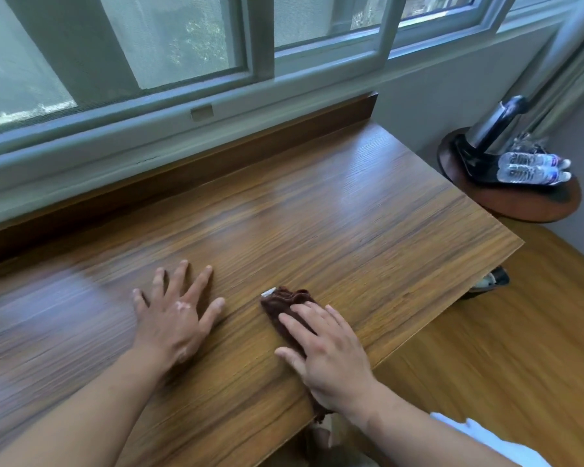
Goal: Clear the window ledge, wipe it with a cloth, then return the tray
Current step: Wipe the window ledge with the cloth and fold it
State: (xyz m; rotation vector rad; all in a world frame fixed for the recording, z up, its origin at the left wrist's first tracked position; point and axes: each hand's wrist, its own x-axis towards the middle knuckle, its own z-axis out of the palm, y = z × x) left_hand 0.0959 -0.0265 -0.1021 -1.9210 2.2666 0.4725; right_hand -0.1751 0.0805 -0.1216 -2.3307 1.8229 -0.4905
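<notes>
Ledge wiping, cloth under hand
My right hand (331, 358) presses the brown cloth (284, 306) flat on the wooden ledge (334, 203); my left hand (176, 311) lies spread, empty.

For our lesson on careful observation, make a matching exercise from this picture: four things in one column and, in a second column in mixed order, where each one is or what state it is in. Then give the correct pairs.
Column A
1. left hand
2. brown cloth
3. water bottles
4. black tray

Column B
a. lying on their sides on the tray
b. flat on the bare wood, fingers spread
c. on the round side table
d. pressed to the ledge under the right hand

Pairs: 1-b, 2-d, 3-a, 4-c
</notes>
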